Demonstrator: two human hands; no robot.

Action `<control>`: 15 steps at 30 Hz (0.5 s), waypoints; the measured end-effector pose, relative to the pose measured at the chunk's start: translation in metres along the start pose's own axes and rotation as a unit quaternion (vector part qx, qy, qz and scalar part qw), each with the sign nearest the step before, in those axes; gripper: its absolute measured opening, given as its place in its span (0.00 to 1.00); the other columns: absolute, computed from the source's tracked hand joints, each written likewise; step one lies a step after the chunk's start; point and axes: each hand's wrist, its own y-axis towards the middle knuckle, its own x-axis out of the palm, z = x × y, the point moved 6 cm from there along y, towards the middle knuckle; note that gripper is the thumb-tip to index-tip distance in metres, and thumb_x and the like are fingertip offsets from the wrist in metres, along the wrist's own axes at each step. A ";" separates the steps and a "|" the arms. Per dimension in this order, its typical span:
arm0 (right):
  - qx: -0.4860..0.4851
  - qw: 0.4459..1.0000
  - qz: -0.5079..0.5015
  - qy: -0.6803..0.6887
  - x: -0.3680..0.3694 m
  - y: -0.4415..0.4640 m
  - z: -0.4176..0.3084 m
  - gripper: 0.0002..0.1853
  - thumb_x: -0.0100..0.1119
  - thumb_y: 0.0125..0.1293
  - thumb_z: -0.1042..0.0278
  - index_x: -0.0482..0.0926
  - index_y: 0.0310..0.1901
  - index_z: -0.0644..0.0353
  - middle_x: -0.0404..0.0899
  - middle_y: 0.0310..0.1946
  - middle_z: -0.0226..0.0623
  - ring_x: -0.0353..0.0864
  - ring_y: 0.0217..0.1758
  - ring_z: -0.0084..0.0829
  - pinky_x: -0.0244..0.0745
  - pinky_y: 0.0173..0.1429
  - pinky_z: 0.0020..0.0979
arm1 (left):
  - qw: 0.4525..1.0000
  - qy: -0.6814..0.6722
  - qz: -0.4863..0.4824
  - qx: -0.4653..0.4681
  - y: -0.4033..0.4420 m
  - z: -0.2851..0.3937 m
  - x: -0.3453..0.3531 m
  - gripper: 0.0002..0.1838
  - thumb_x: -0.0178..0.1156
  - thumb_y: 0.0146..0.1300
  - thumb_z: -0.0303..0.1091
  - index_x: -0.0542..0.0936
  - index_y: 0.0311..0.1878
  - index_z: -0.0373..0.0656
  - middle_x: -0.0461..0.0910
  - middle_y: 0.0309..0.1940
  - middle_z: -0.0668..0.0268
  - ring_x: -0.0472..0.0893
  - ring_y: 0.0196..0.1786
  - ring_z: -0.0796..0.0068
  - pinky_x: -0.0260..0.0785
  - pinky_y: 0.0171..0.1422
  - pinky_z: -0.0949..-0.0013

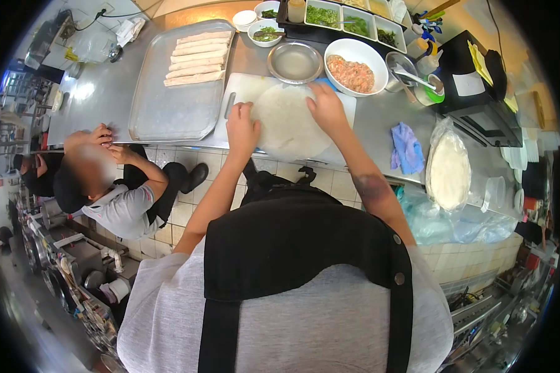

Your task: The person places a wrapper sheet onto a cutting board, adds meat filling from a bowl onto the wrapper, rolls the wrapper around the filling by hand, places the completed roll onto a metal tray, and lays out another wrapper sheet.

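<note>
A thin, translucent round wrapper sheet (286, 121) lies on the white cutting board (347, 102), its lower part reaching past the board's front edge. My left hand (243, 128) is at the sheet's left side, fingers bent and thumb apart, near the board's handle slot. At the sheet's upper right edge is my right hand (328, 110), its thumb and fingers apart. Neither hand visibly lifts anything. Just beyond the board stand a metal bowl of liquid (295, 62) and a white bowl (381, 57) with pinkish-orange minced filling (351, 74).
To the left, a metal tray (168, 118) carries several pale rolls (199, 56). Containers of chopped greens (322, 15) line the back. A blue-purple cloth (407, 148) and bagged round white sheets (448, 171) lie right. Another person (121, 205) is at the left.
</note>
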 end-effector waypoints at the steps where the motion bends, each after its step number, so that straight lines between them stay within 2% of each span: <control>1: -0.001 1.000 0.000 0.001 0.011 0.015 0.003 0.18 0.62 0.54 0.73 0.75 0.47 0.65 0.77 0.43 0.50 0.76 0.49 0.49 0.72 0.55 0.43 | 1.000 0.001 0.001 -0.001 -0.001 -0.002 0.000 0.23 0.62 0.48 0.25 0.74 0.51 0.42 0.75 0.51 0.55 0.74 0.54 0.56 0.68 0.52 0.54; 3: -0.051 0.995 -0.055 -0.067 0.042 0.039 0.005 0.13 0.60 0.55 0.73 0.77 0.43 0.66 0.78 0.42 0.48 0.78 0.48 0.47 0.72 0.55 0.42 | 0.995 -0.010 -0.033 0.097 -0.005 0.001 0.004 0.19 0.62 0.50 0.25 0.77 0.49 0.44 0.76 0.52 0.61 0.73 0.58 0.60 0.64 0.55 0.56; 4: -0.054 0.995 -0.054 -0.064 0.052 0.047 0.010 0.13 0.60 0.55 0.73 0.77 0.43 0.66 0.78 0.42 0.48 0.78 0.48 0.47 0.72 0.55 0.42 | 0.995 -0.007 -0.031 0.096 -0.007 -0.003 0.005 0.19 0.62 0.50 0.25 0.77 0.49 0.44 0.76 0.52 0.61 0.73 0.58 0.60 0.64 0.55 0.56; 6: -0.084 0.972 -0.115 -0.187 0.074 0.054 0.018 0.07 0.56 0.57 0.72 0.79 0.36 0.64 0.79 0.37 0.45 0.80 0.44 0.44 0.74 0.51 0.40 | 0.991 -0.004 -0.067 0.117 -0.013 -0.005 0.014 0.17 0.61 0.53 0.26 0.79 0.49 0.44 0.76 0.56 0.65 0.72 0.62 0.62 0.61 0.59 0.58; 9: -0.078 0.968 -0.114 -0.210 0.081 0.053 0.022 0.06 0.53 0.58 0.73 0.80 0.32 0.63 0.80 0.35 0.43 0.81 0.42 0.43 0.73 0.52 0.41 | 0.992 -0.024 -0.066 0.104 -0.017 -0.012 0.016 0.17 0.61 0.55 0.26 0.79 0.50 0.46 0.75 0.58 0.67 0.71 0.64 0.64 0.57 0.61 0.58; 10: -0.080 0.967 -0.117 -0.210 0.083 0.050 0.019 0.06 0.53 0.58 0.73 0.80 0.32 0.63 0.80 0.35 0.43 0.81 0.42 0.43 0.73 0.52 0.41 | 0.993 -0.024 -0.065 0.100 -0.018 -0.013 0.016 0.17 0.61 0.55 0.26 0.79 0.50 0.46 0.75 0.58 0.67 0.71 0.64 0.64 0.57 0.61 0.58; 12: -0.050 0.984 -0.060 -0.160 0.070 0.040 -0.001 0.06 0.54 0.57 0.72 0.80 0.32 0.64 0.80 0.32 0.41 0.82 0.38 0.42 0.71 0.55 0.44 | 0.992 -0.041 -0.062 0.104 -0.017 -0.013 0.015 0.18 0.61 0.55 0.26 0.79 0.51 0.46 0.75 0.58 0.66 0.71 0.63 0.64 0.56 0.61 0.57; 14: -0.024 0.989 -0.124 -0.075 0.082 0.016 -0.023 0.15 0.56 0.60 0.66 0.79 0.44 0.67 0.79 0.45 0.48 0.79 0.51 0.44 0.65 0.63 0.49 | 0.992 -0.038 -0.060 0.103 -0.017 -0.013 0.016 0.18 0.61 0.55 0.26 0.79 0.51 0.47 0.75 0.58 0.66 0.71 0.63 0.64 0.56 0.61 0.58; 15: -0.022 0.989 -0.124 -0.078 0.090 0.003 -0.031 0.15 0.56 0.60 0.66 0.79 0.44 0.67 0.79 0.45 0.48 0.79 0.51 0.44 0.65 0.63 0.49 | 0.992 -0.034 -0.060 0.103 -0.018 -0.013 0.017 0.18 0.60 0.55 0.26 0.79 0.51 0.47 0.75 0.58 0.66 0.71 0.64 0.64 0.56 0.62 0.58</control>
